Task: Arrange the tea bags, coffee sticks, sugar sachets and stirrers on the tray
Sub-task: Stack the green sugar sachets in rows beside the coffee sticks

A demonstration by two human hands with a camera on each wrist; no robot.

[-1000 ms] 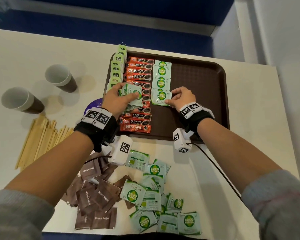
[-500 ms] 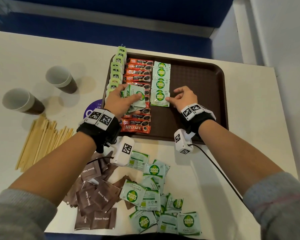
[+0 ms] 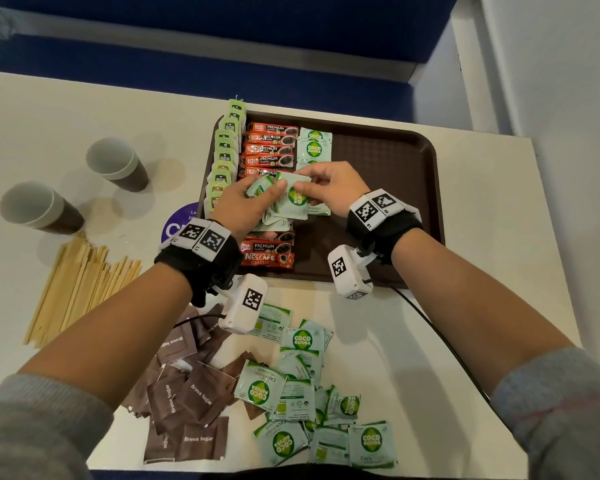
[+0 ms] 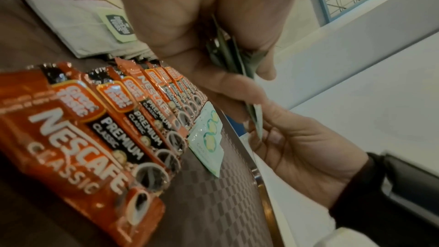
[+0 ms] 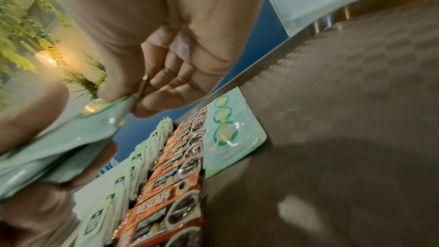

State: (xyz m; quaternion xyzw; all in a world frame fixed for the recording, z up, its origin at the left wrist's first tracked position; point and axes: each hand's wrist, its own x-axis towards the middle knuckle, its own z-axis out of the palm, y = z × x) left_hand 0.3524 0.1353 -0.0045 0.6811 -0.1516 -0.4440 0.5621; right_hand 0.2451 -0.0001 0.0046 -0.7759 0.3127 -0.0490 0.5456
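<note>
White table [image 3: 499,202] against a blue panel [image 3: 291,26]; white wall [image 3: 551,64] right; leafy greenery [image 5: 16,16] beside a warm lamp [image 5: 47,59]

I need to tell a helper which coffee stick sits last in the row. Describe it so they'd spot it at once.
Start at the brown tray; the red coffee sticks run down it between the tea bags and the green Coco Natura sachets. Take the nearest stick: its face reads NESCAFE CLASSIC, while its neighbours show PREMIUM.

Right hand [image 3: 329,187] left the tray row, apparently pinching the left hand's [image 3: 246,206] sachet [image 3: 297,199].
</note>
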